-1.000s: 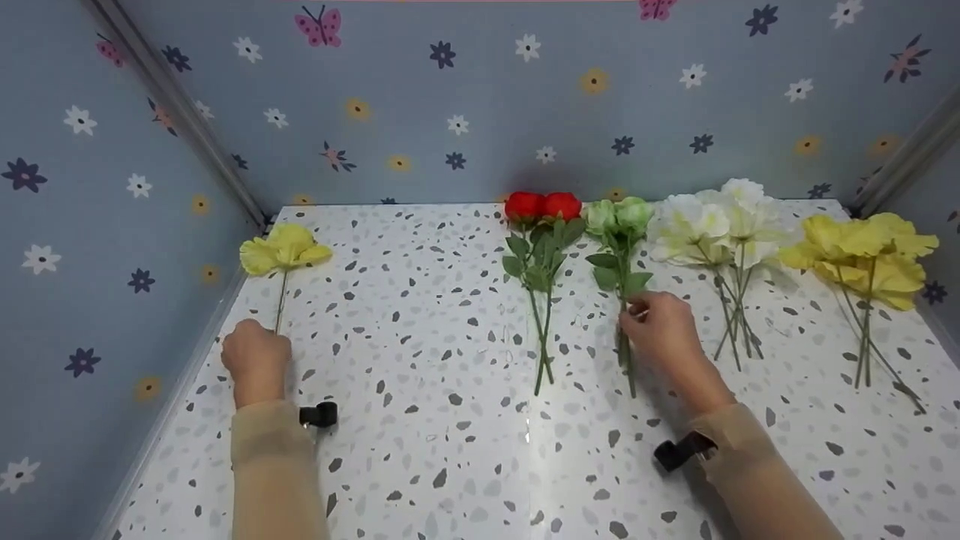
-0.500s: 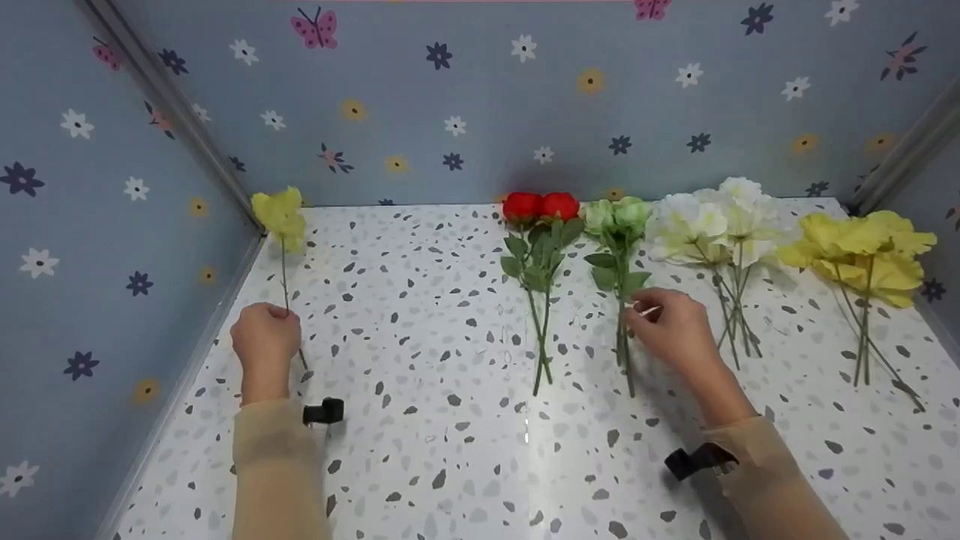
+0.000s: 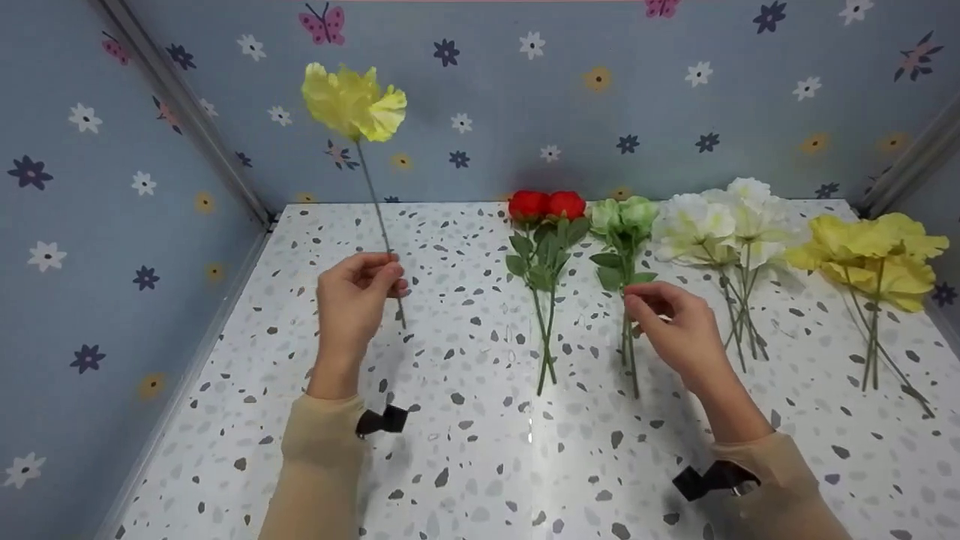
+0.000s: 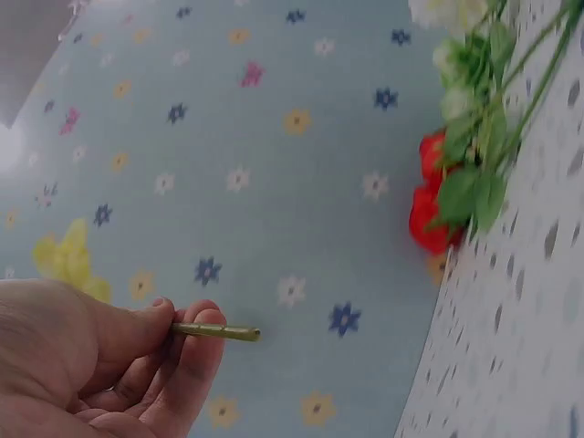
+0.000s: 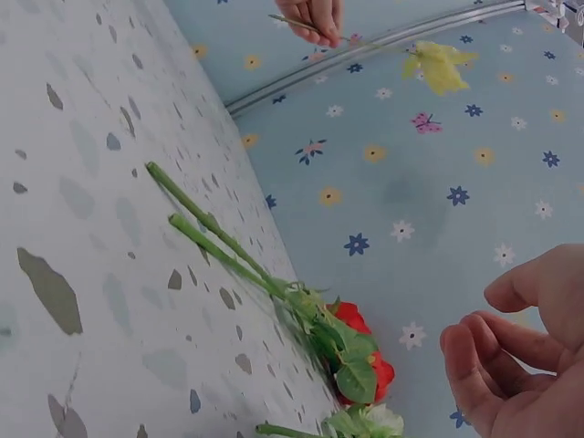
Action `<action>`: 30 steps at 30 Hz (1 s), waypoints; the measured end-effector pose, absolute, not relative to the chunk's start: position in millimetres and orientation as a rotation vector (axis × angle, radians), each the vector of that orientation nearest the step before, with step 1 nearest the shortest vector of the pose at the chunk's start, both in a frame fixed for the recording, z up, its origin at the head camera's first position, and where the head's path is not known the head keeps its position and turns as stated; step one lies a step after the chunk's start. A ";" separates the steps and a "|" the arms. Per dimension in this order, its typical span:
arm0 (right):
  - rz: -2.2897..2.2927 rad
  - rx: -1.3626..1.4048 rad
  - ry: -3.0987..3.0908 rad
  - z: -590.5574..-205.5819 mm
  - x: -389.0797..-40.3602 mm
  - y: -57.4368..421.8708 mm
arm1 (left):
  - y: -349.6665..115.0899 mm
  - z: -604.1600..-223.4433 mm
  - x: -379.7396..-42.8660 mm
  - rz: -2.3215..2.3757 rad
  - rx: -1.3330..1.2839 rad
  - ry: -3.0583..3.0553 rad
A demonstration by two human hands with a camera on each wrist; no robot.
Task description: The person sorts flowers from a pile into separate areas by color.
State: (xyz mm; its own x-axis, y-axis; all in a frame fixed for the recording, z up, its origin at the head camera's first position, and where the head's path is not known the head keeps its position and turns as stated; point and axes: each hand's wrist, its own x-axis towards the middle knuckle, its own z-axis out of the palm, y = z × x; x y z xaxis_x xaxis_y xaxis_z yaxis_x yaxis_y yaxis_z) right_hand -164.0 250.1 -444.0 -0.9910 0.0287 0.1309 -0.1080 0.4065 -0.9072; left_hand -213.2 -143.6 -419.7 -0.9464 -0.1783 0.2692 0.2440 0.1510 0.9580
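Observation:
My left hand (image 3: 352, 300) pinches the stem of a yellow artificial flower (image 3: 354, 105) between thumb and fingers, lifted above the tabletop. Its bloom leans left against the back wall in the head view; in the left wrist view the cut end of the stem (image 4: 242, 334) sticks out past my fingertips. My right hand (image 3: 682, 330) hovers beside the stems of the pale green flowers (image 3: 624, 217), overlapping them in the head view. Thumb and loosely bent fingers stand apart in the right wrist view, with nothing between them.
On the speckled white table (image 3: 450, 450) lie two red flowers (image 3: 546, 206) left of the green ones. White flowers (image 3: 720, 225) and more yellow flowers (image 3: 874, 255) lie to the right. Flower-patterned blue walls (image 3: 495, 150) stand at the back and sides.
My left hand has raised the yellow flower from the table's left side and moved it up and rightward. My right hand has shifted slightly but stays by the green flowers.

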 end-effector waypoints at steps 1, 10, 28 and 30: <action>1.681 0.079 -2.504 -444.2 -163.2 247.9 | -131.0 -419.9 -210.5 -1.930 -0.107 -2.095; 1.854 0.164 -2.448 -456.1 -155.5 214.9 | -38.9 -443.9 -181.8 -2.156 -0.505 -2.268; 1.871 0.300 -2.313 -451.5 -141.9 191.8 | -2.2 -454.2 -147.9 -1.860 -0.902 -2.636; 1.857 0.299 -2.314 -450.2 -142.8 193.5 | -3.1 -453.6 -147.6 -1.782 -0.936 -2.689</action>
State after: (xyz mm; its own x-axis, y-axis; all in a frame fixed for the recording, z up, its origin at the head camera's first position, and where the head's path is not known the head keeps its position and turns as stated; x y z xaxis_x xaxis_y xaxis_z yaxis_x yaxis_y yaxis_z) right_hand -142.8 193.5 -450.2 -0.9673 -0.0553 0.2475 -0.2536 0.2091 -0.9444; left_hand -147.6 -3.1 -453.6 -0.8229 0.5554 0.1200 0.3269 0.2900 0.8994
